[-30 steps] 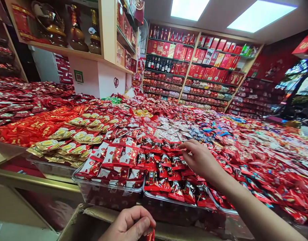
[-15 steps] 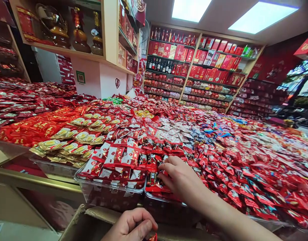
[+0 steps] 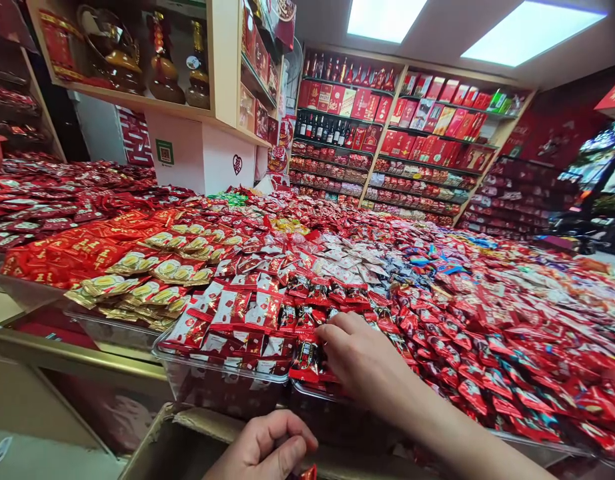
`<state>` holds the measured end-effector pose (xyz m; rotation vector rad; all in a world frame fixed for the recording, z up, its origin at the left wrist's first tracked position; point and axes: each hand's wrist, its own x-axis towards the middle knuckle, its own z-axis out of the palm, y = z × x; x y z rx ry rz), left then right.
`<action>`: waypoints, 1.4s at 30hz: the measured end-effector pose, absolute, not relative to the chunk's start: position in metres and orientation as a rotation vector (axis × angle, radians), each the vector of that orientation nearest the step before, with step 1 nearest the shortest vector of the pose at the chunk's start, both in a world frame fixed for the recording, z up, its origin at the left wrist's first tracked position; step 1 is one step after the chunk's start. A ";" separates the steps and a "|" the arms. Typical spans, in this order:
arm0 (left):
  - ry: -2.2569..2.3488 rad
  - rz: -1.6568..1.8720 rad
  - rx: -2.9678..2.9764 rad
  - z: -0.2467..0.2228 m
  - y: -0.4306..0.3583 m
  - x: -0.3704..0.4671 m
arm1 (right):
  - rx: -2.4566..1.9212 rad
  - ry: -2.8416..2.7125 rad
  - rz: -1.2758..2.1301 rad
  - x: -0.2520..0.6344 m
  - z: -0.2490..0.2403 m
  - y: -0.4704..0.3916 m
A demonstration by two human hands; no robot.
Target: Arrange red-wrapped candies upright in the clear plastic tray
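The right hand (image 3: 360, 360) is pressing its fingers, grip loosely closing, on one dark red candy packet (image 3: 307, 357) in a clear plastic tray (image 3: 222, 373) on the counter. The left hand (image 3: 262, 450) is pinching one small red wrapper (image 3: 307, 473), grip closed. Packet writing is too small to read.

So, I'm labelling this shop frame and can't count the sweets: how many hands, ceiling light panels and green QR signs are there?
Hands: 2, the left hand closed on a red sweet and the right hand on the dark red packets
Ceiling light panels: 2
Green QR sign: 1
Total: 5
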<state>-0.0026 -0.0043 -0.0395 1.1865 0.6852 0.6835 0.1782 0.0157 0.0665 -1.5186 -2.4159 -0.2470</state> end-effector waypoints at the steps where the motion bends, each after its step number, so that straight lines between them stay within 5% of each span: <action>1: 0.673 0.704 1.168 -0.040 -0.004 -0.002 | -1.517 -2.424 -0.243 0.179 0.067 0.015; 21: 0.574 0.772 1.140 -0.036 -0.004 -0.003 | -1.095 -2.054 -0.532 0.191 0.078 0.012; 30: 0.590 0.766 1.165 -0.037 -0.004 -0.004 | -1.169 -2.368 -0.779 0.195 0.071 0.013; 42: 0.577 0.747 1.199 -0.040 -0.003 -0.005 | -1.268 -2.298 -0.425 0.197 0.059 0.018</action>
